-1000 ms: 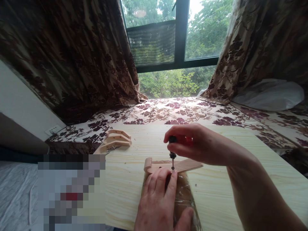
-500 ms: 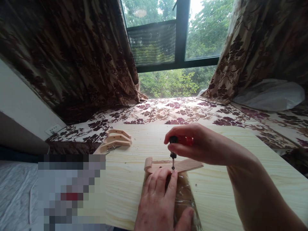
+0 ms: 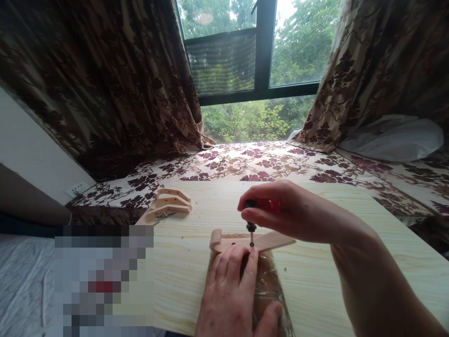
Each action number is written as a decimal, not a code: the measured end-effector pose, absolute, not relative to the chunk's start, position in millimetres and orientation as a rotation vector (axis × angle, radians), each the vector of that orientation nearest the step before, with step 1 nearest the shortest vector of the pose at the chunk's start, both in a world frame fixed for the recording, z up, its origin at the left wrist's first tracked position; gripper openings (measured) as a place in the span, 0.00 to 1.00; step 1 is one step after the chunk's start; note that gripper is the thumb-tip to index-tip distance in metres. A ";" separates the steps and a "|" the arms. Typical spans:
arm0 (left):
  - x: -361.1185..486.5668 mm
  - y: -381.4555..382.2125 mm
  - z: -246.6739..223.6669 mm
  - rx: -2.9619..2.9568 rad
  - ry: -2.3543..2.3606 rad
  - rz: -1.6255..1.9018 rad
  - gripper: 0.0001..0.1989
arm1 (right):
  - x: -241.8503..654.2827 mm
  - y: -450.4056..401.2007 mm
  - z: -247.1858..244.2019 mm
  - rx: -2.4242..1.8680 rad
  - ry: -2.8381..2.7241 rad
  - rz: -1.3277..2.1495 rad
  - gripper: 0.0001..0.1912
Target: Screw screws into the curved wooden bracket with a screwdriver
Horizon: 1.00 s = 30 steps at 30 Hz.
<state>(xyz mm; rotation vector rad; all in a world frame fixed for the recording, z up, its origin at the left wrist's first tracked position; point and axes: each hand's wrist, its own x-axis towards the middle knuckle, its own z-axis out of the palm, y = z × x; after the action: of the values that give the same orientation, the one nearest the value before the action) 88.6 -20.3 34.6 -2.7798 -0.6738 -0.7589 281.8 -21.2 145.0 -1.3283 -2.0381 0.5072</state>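
My right hand [image 3: 280, 206] is closed around a screwdriver [image 3: 250, 226] with a black and red handle. Its shaft points straight down, and the tip meets a small dark spot, likely a screw head, on a curved pale wooden piece [image 3: 277, 239]. My left hand [image 3: 228, 292] lies flat, its fingertips on the near edge of that piece and the index fingertip right beside the screwdriver's tip. The left thumb stretches apart over a brown block wrapped in clear plastic [image 3: 268, 285], which lies under the wooden piece. The fingers hide part of the wood.
On the light wooden board [image 3: 315, 281], more curved wooden pieces [image 3: 170, 201] lie at the back left, with several loose screws [image 3: 164, 216] beside them. Behind is a ledge with flowered cloth [image 3: 259, 161], below a window between curtains. A clear plastic bag [image 3: 393, 138] lies at right.
The right hand and screwdriver handle have shifted very slightly left. The left hand and the wooden piece stay in place.
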 end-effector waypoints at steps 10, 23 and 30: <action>88.9 -20.7 35.0 -2.774 -0.659 -0.753 0.30 | 283.9 -15.0 141.2 -1.404 -1.973 0.359 0.11; 88.6 -20.8 36.0 -2.783 -0.647 -0.772 0.30 | 285.5 -12.3 137.2 -1.401 -1.955 0.474 0.11; 89.7 -20.5 35.2 -2.765 -0.646 -0.774 0.31 | 280.9 -18.9 141.8 -1.291 -2.027 0.657 0.08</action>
<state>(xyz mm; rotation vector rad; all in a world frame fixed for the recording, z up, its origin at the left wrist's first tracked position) 89.7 -20.5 35.2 -2.7653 -0.6463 -0.7741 280.9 -18.9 141.8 -1.2908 -2.0271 0.6567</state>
